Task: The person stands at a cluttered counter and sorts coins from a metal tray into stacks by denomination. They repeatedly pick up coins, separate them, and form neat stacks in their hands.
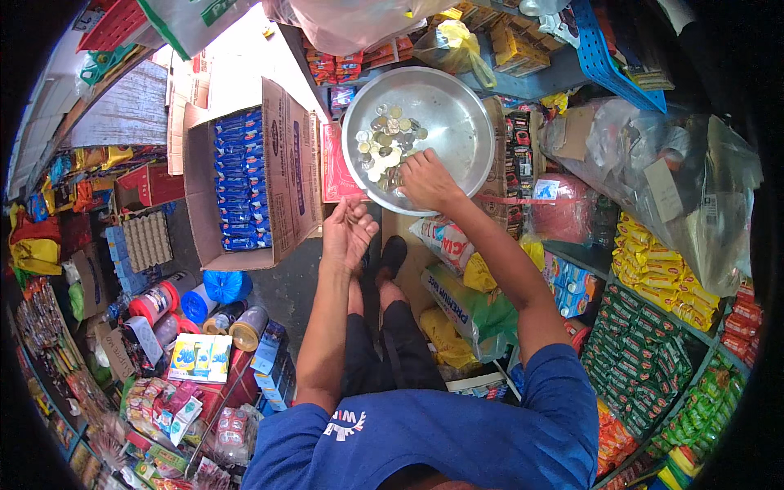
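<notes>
A round metal basin (459,122) stands in front of me with a loose pile of coins (389,144) spread over its left half. My right hand (429,180) reaches over the near rim, its curled fingertips down at the lower edge of the pile. Whether a coin is between those fingers is hidden by the hand. Just outside the basin, below its left side, my left hand (349,236) is held palm up with the fingers bent inward and the thumb near the forefinger. Anything inside its curl is too small to make out.
Left of the basin stands an open cardboard box (291,159) packed with blue sachets (242,180). A red box (335,165) shows beside the basin. Rice bags (468,306) lie below my right arm. Plastic jars (153,303) crowd the left; green packets (634,361) fill the right shelf.
</notes>
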The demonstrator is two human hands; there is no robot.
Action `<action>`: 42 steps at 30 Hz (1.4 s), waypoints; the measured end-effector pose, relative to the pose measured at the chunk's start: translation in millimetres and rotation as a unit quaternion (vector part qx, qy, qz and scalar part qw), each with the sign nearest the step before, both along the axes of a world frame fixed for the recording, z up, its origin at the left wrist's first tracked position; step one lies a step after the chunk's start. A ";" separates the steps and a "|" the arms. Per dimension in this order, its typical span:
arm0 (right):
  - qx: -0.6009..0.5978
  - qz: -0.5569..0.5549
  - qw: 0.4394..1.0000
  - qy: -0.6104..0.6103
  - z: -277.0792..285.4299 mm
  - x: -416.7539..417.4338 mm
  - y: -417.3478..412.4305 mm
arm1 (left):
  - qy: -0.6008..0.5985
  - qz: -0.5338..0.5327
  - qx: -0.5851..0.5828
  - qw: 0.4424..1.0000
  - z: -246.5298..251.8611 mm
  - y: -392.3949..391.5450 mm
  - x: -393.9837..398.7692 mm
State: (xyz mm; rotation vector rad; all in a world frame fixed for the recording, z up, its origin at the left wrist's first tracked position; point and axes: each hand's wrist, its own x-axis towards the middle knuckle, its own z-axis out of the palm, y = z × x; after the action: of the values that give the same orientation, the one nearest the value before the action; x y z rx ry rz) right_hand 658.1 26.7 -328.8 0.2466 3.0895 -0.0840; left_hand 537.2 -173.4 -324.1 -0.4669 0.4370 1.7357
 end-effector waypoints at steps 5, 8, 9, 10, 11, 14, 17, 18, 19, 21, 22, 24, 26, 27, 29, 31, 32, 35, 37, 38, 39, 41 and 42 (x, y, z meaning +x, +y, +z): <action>-0.052 -0.024 0.998 0.023 -13.0 8.8 0.8 | 0.011 -0.006 -0.053 0.999 -9.1 16.2 8.6; -0.109 -0.051 0.992 0.026 -13.2 12.3 0.6 | 0.041 0.001 -0.083 0.996 -16.4 24.0 8.0; -0.114 -0.048 0.992 0.029 -13.0 12.9 0.7 | 0.051 0.001 -0.098 0.994 -17.8 24.9 7.2; -0.119 -0.046 0.991 0.031 -12.7 13.2 1.0 | 0.055 -0.005 -0.034 0.998 -30.2 20.4 3.2; -0.133 -0.070 0.987 0.049 -12.2 13.2 2.1 | 0.058 -0.002 -0.042 0.997 -36.8 19.9 3.4; -0.212 -0.163 0.956 0.120 -9.1 20.4 6.9 | 0.063 -0.007 -0.056 0.996 -19.3 33.6 7.1; -0.323 -0.271 0.880 0.219 -12.6 28.3 7.5 | 0.078 -0.022 -0.057 0.995 -5.7 45.5 7.6; -0.335 -0.301 0.861 0.236 -11.5 29.1 5.3 | 0.082 -0.026 -0.061 0.994 -5.6 48.2 7.5; -0.346 -0.332 0.841 0.252 -10.3 29.9 3.8 | 0.085 -0.029 -0.065 0.994 -5.4 50.4 7.5; -0.334 -0.346 0.837 0.261 -4.9 31.3 4.7 | 0.092 -0.023 -0.067 0.993 -5.9 53.6 8.2; -0.328 -0.353 0.835 0.265 -1.0 31.7 5.1 | 0.096 -0.020 -0.069 0.993 -6.5 54.7 9.3; -0.270 -0.315 0.864 0.284 12.5 31.3 1.2 | 0.096 -0.011 -0.067 0.993 -7.4 57.6 13.1; -0.237 -0.254 0.890 0.295 30.0 24.6 -10.2 | 0.082 -0.002 -0.047 0.996 -9.8 59.1 15.5; -0.230 -0.215 0.902 0.295 38.7 18.0 -21.2 | 0.065 0.000 -0.025 0.998 -12.0 60.5 18.1; -0.261 -0.178 0.900 0.299 45.7 7.9 -27.8 | 0.038 0.020 -0.018 0.999 -10.0 61.3 22.4; -0.328 -0.186 0.873 0.310 49.9 -3.7 -22.1 | 0.020 0.050 -0.043 0.998 -0.2 63.4 21.4; -0.327 -0.243 0.860 0.307 28.0 -7.0 -8.3 | 0.029 0.052 -0.062 0.996 -2.8 60.7 17.4; -0.258 -0.230 0.906 0.244 0.9 -34.7 41.8 | 0.044 0.060 -0.106 0.992 -12.1 44.6 5.5; -0.199 -0.194 0.944 0.176 -3.8 -60.7 61.3 | 0.040 0.063 -0.113 0.991 -1.2 37.0 -1.6; -0.168 -0.177 0.959 0.141 -4.3 -68.3 65.0 | 0.027 0.060 -0.107 0.992 -2.4 34.4 -4.7; -0.164 -0.171 0.966 0.100 -5.8 -73.9 64.0 | 0.038 0.067 -0.135 0.988 5.1 33.7 -6.7; -0.145 -0.165 0.975 0.018 -6.4 -85.9 67.9 | 0.058 0.074 -0.182 0.979 24.2 40.3 -14.4; -0.133 -0.142 0.980 0.039 -0.3 -96.7 64.8 | 0.078 0.080 -0.110 0.988 7.7 27.9 -20.4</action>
State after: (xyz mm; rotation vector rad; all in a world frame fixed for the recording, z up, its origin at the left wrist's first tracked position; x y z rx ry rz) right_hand 561.4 91.5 -329.1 0.6830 3.0472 -0.5237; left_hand 516.8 -145.5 -316.4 -0.5380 0.7257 1.8966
